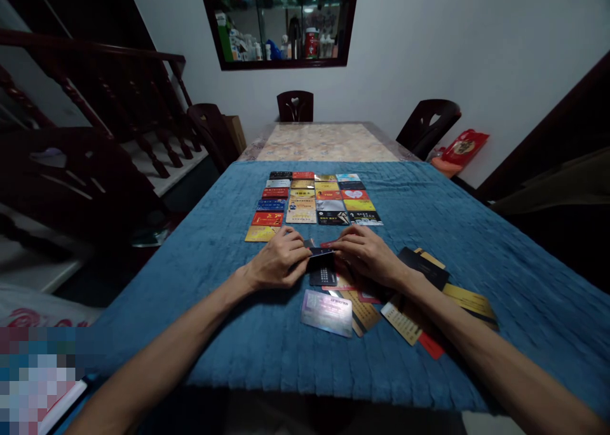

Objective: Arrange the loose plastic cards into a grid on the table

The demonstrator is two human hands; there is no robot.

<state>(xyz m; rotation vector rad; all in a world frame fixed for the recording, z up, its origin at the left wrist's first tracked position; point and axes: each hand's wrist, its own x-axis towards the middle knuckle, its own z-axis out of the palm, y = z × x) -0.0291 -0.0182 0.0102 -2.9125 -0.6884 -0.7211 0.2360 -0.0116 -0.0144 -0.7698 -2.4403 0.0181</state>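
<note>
Fingers (pixel 300 256) of your left hand (pixel 279 257): pinching the near-left end of a dark card (pixel 322 253), thumb below. Fingers of your right hand (pixel 363 251): bent over the same card's right end, gripping it too, as far as the dim view shows. The dark card: tilted, between your two hands, above a loose pile. Beneath it: a black printed card (pixel 323 275), with red pieces partly hidden by your right hand. Nearest you: a silver card (pixel 326 312), overlapping a gold striped card (pixel 366 313). Around your right forearm: a black folder-like piece (pixel 424 268), a yellow card (pixel 471 303), a pale gold card (pixel 401 319) and a red card (pixel 431 345). Beyond your hands: laid-out cards in four columns, the leftmost reaching nearest you with a yellow-gold card (pixel 262 233); the third and fourth ending in a black VIP card (pixel 333 218) and a black-and-white card (pixel 366 218). Support: blue cloth (pixel 190 295) over a marble-patterned table (pixel 324 141).
</note>
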